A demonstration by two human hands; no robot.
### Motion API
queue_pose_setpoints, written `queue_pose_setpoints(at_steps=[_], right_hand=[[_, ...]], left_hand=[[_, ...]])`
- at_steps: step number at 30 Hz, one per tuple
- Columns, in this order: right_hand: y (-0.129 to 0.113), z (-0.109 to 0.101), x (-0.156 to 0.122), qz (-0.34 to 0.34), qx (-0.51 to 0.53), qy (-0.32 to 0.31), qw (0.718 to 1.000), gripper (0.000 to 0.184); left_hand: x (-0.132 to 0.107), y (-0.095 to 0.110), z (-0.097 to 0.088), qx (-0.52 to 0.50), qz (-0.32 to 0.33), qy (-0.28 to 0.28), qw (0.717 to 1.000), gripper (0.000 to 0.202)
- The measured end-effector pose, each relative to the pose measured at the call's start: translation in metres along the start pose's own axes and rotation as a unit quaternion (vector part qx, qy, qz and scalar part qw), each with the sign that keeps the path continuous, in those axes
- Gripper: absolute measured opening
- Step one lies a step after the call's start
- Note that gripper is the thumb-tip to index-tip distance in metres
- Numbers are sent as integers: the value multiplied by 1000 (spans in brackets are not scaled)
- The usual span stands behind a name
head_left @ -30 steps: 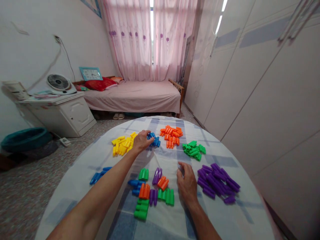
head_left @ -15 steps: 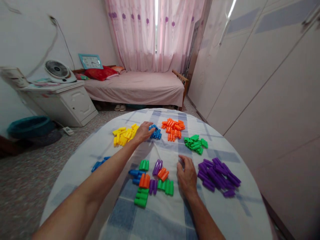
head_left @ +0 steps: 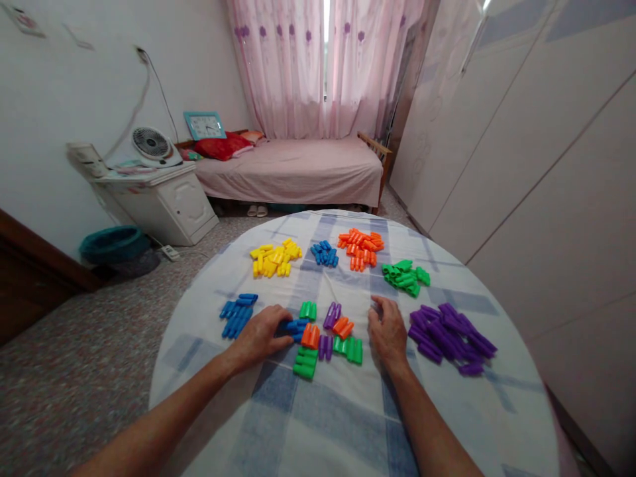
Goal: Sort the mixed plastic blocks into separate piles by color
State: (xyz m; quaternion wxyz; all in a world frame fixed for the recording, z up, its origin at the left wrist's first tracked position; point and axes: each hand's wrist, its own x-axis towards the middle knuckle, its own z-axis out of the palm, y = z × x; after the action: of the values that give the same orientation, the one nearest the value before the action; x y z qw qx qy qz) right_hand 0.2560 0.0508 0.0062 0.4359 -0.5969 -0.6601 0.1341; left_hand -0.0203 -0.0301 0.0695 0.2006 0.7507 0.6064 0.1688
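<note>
My left hand (head_left: 262, 336) has its thumb and fingers closed around the left end of a blue bullet-shaped plastic block (head_left: 297, 324), at the left side of a small arrangement. Beside that block lie an orange block (head_left: 311, 336), a green block (head_left: 308, 310) and stacked green blocks (head_left: 305, 363). Purple blocks (head_left: 326, 347), a second orange piece (head_left: 343, 327) and more green ones (head_left: 348, 348) continue rightward. My right hand (head_left: 389, 331) rests on the cloth right of the arrangement, fingers loosely bent and apart, with nothing in it.
On the round table's checked cloth (head_left: 338, 424) sit piles of yellow (head_left: 276, 258), blue (head_left: 324, 254), orange (head_left: 360, 248), green (head_left: 405, 275) and purple blocks (head_left: 450, 338). Another blue group (head_left: 238, 317) lies left of my left hand. A bed (head_left: 303, 172) stands beyond.
My left hand has come back from the far blue pile toward me, to the left side of the arrangement. My right hand stays beside it. The view has turned slightly left.
</note>
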Motion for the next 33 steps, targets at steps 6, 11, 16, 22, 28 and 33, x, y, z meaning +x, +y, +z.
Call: queue_pose_setpoints(at_steps=[6,11,16,22,28,33], right_hand=[[1,-1,0,-1,0,-4,1000,36],[0,-1,0,1,5,-9,1000,35],[1,0,-1,3,2,-6,1000,33],[3,1,-2,-2,12,-12,1000,31],[2,0,-2,-2,10,-10,1000,31],[-1,0,-3,-1,0,-5,1000,31]], left_hand=[[-5,-12,4,-53,-61,1,997,25],[-14,-19,-10,-121,-83,2,989,26],[22,-11,-33,-138,-92,102,981,34],[131,-18,-19,-55,-176,215,959,22],[190,-20,11,-23,-229,222,948,22],[178,-16,11,7,-203,185,962,27]])
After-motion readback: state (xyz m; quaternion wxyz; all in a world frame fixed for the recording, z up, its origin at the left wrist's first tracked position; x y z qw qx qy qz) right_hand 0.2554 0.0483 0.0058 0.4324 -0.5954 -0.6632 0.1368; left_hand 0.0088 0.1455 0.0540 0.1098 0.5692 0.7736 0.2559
